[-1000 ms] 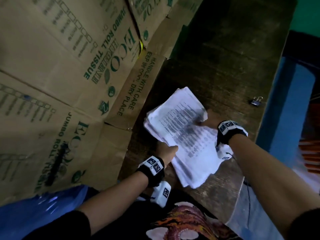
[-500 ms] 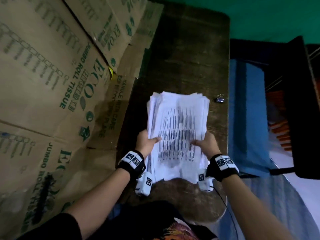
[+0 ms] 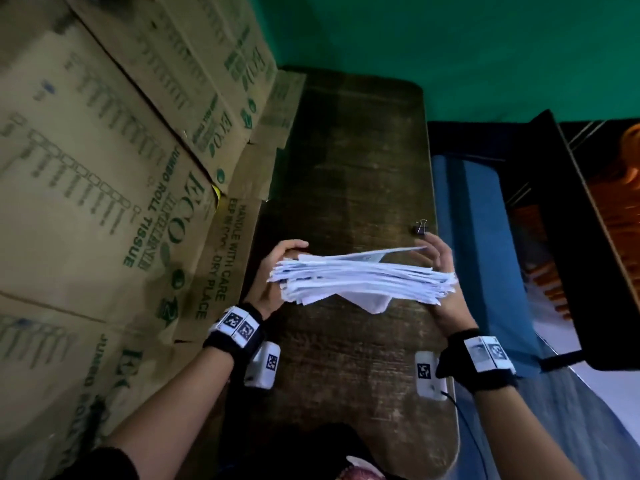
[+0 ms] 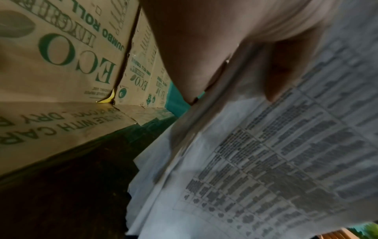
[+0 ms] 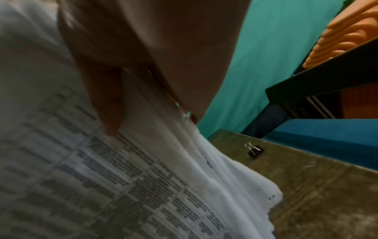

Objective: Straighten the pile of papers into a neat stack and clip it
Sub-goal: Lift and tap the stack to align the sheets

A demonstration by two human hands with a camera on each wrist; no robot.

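Papers [image 3: 363, 278] stand on edge at frame centre, uneven. Left hand [image 3: 273, 275] and right hand [image 3: 441, 271] clasp their ends, fingers curled round. Binder clip [image 3: 420, 226] lies on the surface [image 3: 346, 150] just above.

The head view looked steeply down at the tabletop [image 3: 353, 161]; both wrist views sat close behind the fingers [image 4: 286, 67], sharing the papers [image 5: 143, 177].

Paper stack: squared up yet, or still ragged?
Still ragged. In the head view the paper stack, held between left hand and right hand, shows staggered edges and one drooping corner.
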